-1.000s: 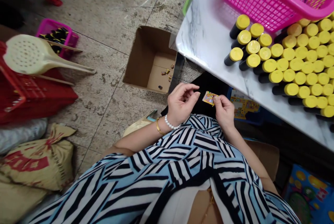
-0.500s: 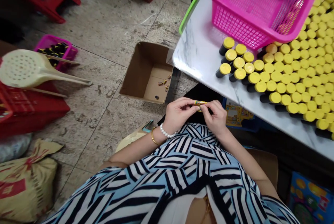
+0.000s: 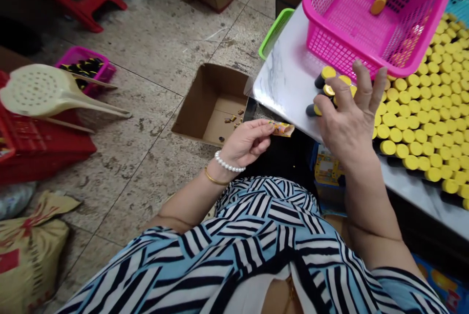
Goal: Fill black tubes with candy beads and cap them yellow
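My left hand (image 3: pixel 249 142), with a pearl bracelet at its wrist, pinches one end of a small yellow printed sleeve (image 3: pixel 283 129) in front of my body. The sleeve's other end gapes toward the right. Over the table's near edge my right hand (image 3: pixel 350 116) is spread, its thumb and forefinger apart above the nearest black tubes with yellow caps (image 3: pixel 328 72). Those tubes stand upright at the left end of a large packed group (image 3: pixel 432 123). The hand covers several of them; whether a fingertip touches one, I cannot tell.
A pink basket (image 3: pixel 330 43) holding an orange-yellow piece (image 3: pixel 380 2) stands on the marbled table (image 3: pixel 278 79). On the floor, a cardboard box (image 3: pixel 190 114) contains small scraps. Left are a red crate (image 3: pixel 66 143), a cream perforated stool (image 3: pixel 36 89) and a pink basket of black-yellow pieces (image 3: pixel 110 71).
My right hand has let go of the yellow sleeve and moved up and right over the tubes, fingers spreading. My left hand keeps the sleeve, now with its end gaping. The view has shifted slightly.
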Demonstrator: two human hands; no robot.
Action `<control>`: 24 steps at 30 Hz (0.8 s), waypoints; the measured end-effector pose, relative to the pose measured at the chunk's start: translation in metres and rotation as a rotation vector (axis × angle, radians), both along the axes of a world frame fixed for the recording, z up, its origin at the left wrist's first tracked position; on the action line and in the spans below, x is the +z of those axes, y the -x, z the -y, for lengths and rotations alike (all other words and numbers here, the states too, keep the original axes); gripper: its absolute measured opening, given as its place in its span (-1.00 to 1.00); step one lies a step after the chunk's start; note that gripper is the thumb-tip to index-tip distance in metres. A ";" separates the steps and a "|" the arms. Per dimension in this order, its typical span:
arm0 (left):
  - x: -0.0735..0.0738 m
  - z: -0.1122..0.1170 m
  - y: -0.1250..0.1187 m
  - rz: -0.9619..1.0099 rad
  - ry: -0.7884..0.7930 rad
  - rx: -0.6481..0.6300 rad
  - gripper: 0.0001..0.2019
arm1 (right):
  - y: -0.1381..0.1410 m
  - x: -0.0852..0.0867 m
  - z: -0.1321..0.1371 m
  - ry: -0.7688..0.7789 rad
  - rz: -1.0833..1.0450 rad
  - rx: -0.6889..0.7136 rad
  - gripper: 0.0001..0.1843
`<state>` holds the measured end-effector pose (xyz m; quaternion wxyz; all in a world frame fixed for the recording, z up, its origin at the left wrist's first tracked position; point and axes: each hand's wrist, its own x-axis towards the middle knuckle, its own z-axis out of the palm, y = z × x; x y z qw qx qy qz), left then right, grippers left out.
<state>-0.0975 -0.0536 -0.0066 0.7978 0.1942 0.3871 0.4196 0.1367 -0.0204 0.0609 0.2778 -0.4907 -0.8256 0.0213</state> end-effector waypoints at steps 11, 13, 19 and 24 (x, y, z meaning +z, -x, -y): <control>0.000 -0.013 -0.006 0.224 0.036 -0.027 -0.67 | 0.014 -0.023 0.042 0.422 -0.644 0.032 -0.58; 0.000 -0.012 -0.007 0.233 0.039 -0.025 -0.67 | 0.013 -0.026 0.043 0.486 -0.701 0.006 -0.57; -0.002 -0.011 -0.016 0.197 0.033 -0.029 -0.64 | 0.014 -0.020 0.048 0.471 -0.628 0.031 -0.64; -0.006 -0.005 -0.020 0.069 -0.034 0.006 -0.60 | 0.015 -0.020 0.048 0.423 -0.526 0.013 -0.66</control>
